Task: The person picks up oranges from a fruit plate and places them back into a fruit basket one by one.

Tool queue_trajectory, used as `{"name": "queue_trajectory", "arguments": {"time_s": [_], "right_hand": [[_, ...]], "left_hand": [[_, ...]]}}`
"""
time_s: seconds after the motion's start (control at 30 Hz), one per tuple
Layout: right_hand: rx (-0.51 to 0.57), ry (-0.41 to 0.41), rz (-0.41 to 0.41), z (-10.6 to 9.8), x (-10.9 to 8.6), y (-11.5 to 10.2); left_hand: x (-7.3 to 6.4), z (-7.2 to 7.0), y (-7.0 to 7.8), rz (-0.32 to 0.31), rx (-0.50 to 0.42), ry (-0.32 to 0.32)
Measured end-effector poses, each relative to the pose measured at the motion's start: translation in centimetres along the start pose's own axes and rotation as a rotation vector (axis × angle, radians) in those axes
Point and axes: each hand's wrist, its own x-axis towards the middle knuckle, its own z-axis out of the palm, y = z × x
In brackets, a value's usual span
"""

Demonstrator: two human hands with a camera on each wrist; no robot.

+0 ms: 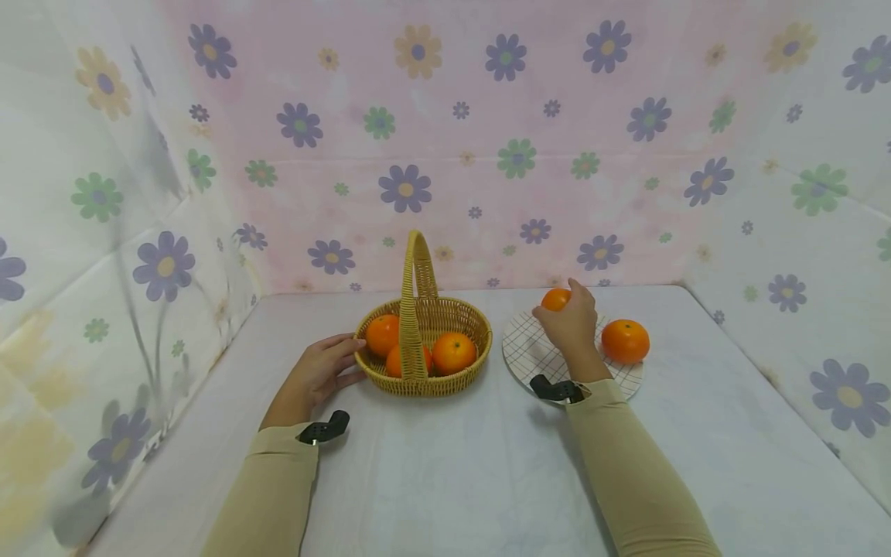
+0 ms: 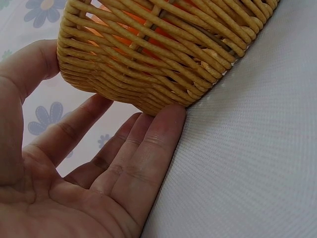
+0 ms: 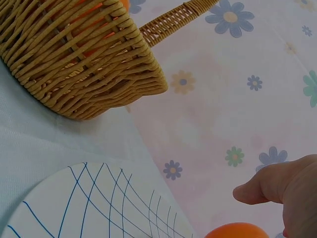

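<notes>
A wicker basket (image 1: 452, 383) with a tall handle holds several oranges (image 1: 454, 353). My left hand (image 1: 326, 367) touches its left side. In the left wrist view, the thumb (image 2: 37, 62) meets the basket near its rim, while loosely straight fingers (image 2: 148, 163) rest against the woven wall. To the right lies a white plate (image 1: 532, 360) with crossing lines. Over its far part, my right hand (image 1: 574, 325) spreads around an orange (image 1: 555, 299). In the right wrist view, the thumb (image 3: 260, 188) is apart from that orange (image 3: 237, 231); the other fingers are mostly hidden.
Another orange (image 1: 625, 342) sits at the plate's right side. A pale cloth (image 1: 445, 472) covers the table. Flower-patterned fabric (image 1: 459, 193) rises behind the table and along both sides. The basket's arched handle (image 1: 412, 309) stands above its rim.
</notes>
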Motion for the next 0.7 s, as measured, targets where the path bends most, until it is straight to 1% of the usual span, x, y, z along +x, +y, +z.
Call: {"name": "queue_trajectory", "arguments": {"time_s": [0.23,0.47,0.57,0.7], "right_hand": [[-0.046,-0.005,0.031,0.02,-0.02,0.44],[-0.045,-0.018,0.024,0.11,-0.04,0.70],[-0.056,-0.037,0.031,0.17,-0.10,0.79],[-0.073,-0.079,0.013,0.34,-0.12,0.96]], "left_hand": [[0.04,0.01,-0.04,0.001,0.004,0.004],[0.04,-0.07,-0.08,0.012,0.005,-0.009],[0.04,-0.05,-0.10,0.016,0.009,-0.011],[0.08,-0.02,-0.13,0.017,0.008,-0.012]]}}
